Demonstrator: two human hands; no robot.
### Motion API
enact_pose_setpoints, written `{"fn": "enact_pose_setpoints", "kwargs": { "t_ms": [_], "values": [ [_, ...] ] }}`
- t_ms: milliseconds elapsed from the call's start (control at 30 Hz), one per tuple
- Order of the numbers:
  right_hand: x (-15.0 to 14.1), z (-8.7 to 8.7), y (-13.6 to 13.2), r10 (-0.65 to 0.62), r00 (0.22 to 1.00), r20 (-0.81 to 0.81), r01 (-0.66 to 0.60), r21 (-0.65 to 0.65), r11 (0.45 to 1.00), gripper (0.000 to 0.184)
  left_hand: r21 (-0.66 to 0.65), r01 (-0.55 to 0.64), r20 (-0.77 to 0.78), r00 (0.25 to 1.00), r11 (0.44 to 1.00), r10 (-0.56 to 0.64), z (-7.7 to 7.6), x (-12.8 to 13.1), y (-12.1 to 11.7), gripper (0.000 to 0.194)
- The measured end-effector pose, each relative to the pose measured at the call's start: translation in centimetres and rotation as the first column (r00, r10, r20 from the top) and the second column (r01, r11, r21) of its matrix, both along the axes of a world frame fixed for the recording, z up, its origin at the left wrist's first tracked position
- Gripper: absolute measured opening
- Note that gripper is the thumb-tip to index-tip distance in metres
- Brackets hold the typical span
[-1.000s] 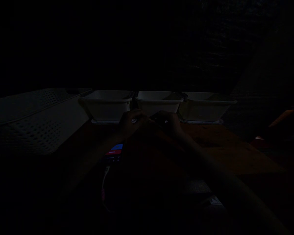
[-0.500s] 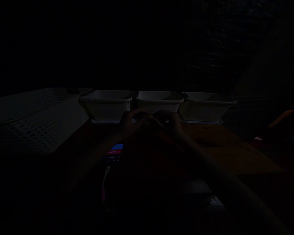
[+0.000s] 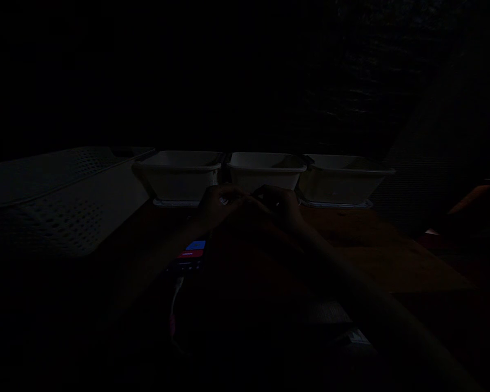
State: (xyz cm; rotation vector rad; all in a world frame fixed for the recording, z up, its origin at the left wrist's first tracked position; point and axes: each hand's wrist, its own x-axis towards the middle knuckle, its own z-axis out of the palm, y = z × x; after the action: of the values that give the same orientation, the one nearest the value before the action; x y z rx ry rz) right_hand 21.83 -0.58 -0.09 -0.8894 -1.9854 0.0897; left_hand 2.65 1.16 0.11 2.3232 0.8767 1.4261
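Observation:
The view is very dark. My left hand (image 3: 219,202) and my right hand (image 3: 281,202) meet at the fingertips above the wooden table (image 3: 359,245). Fingers of both hands are curled into a pinch; whatever lies between them is too dark and small to make out. Just beyond them stands the middle white tub (image 3: 265,173), with a left tub (image 3: 179,182) and a right tub (image 3: 338,185) beside it. A phone (image 3: 194,253) with a lit screen lies below my left hand, partly behind my forearm.
A white perforated basket (image 3: 65,207) stands at the left. A cable (image 3: 174,302) runs from the phone toward me. Something pale (image 3: 358,336) lies by my right forearm. At the far right, part of another person's arm (image 3: 471,197) shows.
My fingertips have shifted slightly where they meet, and my hands sit a touch lower. The tubs, basket and phone look unchanged.

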Motion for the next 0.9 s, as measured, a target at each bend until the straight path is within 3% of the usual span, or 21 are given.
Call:
{"fn": "enact_pose_setpoints", "kwargs": {
  "t_ms": [267, 400, 567, 900],
  "values": [
    [-0.3, 0.44, -0.36, -0.001, 0.995, -0.104, 0.006, 0.044, 0.999, 0.029, -0.038, 0.047, -0.02, 0.999, 0.998, -0.048, -0.29, -0.01, 0.21, 0.033],
    [-0.33, 0.6, -0.62, 0.018, 0.989, -0.148, -0.011, 0.046, 0.999, 0.027, -0.049, 0.002, -0.006, 1.0, 0.999, -0.002, -0.59, 0.12, 0.11, 0.035],
    [-0.39, 0.54, -0.62, 0.018, 0.991, -0.135, -0.011, 0.057, 0.998, 0.029, -0.064, 0.042, 0.028, 0.999, 0.997, -0.04, -0.69, -0.02, 0.39, 0.035],
    [-0.64, 0.25, -0.69, 0.025, 0.997, -0.068, -0.023, 0.022, 0.999, 0.033, 0.057, -0.025, -0.049, 0.998, 0.998, 0.027, -0.65, -0.19, 0.74, 0.016]
  ]
}}
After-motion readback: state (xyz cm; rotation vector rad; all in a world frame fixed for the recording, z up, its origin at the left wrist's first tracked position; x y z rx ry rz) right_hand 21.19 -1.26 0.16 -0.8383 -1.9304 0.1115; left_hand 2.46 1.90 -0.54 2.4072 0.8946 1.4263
